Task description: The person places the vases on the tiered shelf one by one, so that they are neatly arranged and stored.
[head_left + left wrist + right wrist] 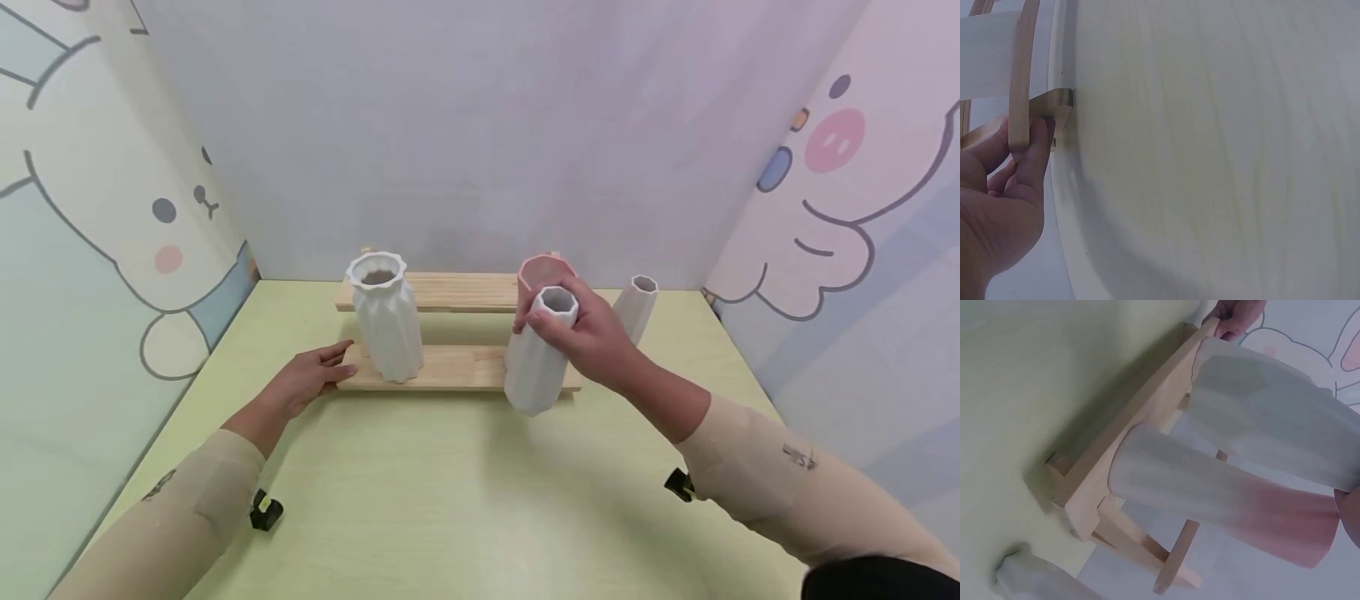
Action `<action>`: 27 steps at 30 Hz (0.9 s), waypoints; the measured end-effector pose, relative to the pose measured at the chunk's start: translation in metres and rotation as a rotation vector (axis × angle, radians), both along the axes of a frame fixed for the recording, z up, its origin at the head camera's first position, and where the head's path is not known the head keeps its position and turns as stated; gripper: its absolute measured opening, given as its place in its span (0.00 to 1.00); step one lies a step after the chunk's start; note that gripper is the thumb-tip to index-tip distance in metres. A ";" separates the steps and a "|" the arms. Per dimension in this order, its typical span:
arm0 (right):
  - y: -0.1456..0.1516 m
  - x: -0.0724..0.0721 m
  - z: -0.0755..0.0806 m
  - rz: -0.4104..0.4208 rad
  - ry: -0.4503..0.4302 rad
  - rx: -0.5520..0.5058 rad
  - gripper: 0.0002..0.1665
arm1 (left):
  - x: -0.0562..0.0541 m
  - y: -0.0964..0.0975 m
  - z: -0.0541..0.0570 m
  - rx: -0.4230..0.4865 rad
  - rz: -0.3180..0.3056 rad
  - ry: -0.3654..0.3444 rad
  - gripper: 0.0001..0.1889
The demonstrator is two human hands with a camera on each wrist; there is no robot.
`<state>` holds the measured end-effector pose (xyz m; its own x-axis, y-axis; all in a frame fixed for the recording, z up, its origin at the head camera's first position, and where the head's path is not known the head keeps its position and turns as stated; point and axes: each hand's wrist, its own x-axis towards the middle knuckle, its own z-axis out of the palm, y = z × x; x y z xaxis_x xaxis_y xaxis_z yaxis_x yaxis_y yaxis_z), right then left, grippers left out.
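My right hand (pixel 592 333) grips a white faceted vase (pixel 536 375) near its rim, thumb in front. The vase tilts slightly, its base overlapping the front edge of the lower shelf board in the head view. Right behind it, a pink-and-white vase (pixel 1222 494) stands on the right end of that board. My left hand (pixel 307 379) holds the left end of the lower board (pixel 465 367), thumb on one face and fingers on the other, as the left wrist view shows (pixel 1016 187). Beside that hand, a white fluted vase (pixel 388 329) with a scalloped rim stands on the board.
The two-tier wooden rack has a rear upper board (pixel 465 292) against the back wall. A slim white vase (pixel 636 308) stands on the light green table (pixel 420 500) right of the rack. Patterned curtain walls (pixel 832 208) enclose both sides.
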<state>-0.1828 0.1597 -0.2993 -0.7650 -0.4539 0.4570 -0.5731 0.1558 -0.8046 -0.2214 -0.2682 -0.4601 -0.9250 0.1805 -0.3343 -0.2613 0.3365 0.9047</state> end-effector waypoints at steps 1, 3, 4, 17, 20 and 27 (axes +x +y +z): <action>-0.003 -0.002 0.002 0.009 -0.002 0.001 0.12 | 0.000 0.000 0.000 0.002 -0.001 0.000 0.40; -0.010 -0.005 0.005 0.006 -0.003 0.012 0.12 | 0.001 0.000 0.000 0.001 0.005 -0.001 0.39; -0.012 -0.006 0.007 -0.001 -0.003 0.019 0.11 | 0.001 0.000 0.000 0.001 0.010 -0.003 0.39; -0.049 -0.034 0.036 -0.053 -0.052 0.057 0.14 | -0.002 -0.001 -0.002 -0.020 0.025 -0.007 0.38; -0.057 -0.044 0.043 -0.049 -0.050 0.052 0.15 | 0.000 -0.001 -0.001 -0.021 0.027 -0.010 0.37; -0.077 -0.064 0.057 -0.041 -0.047 0.002 0.15 | 0.001 0.000 0.000 -0.018 0.009 0.002 0.38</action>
<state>-0.2468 0.0822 -0.2422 -0.8033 -0.4229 0.4194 -0.5280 0.1799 -0.8299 -0.2207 -0.2682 -0.4600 -0.9272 0.1665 -0.3354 -0.2623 0.3503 0.8991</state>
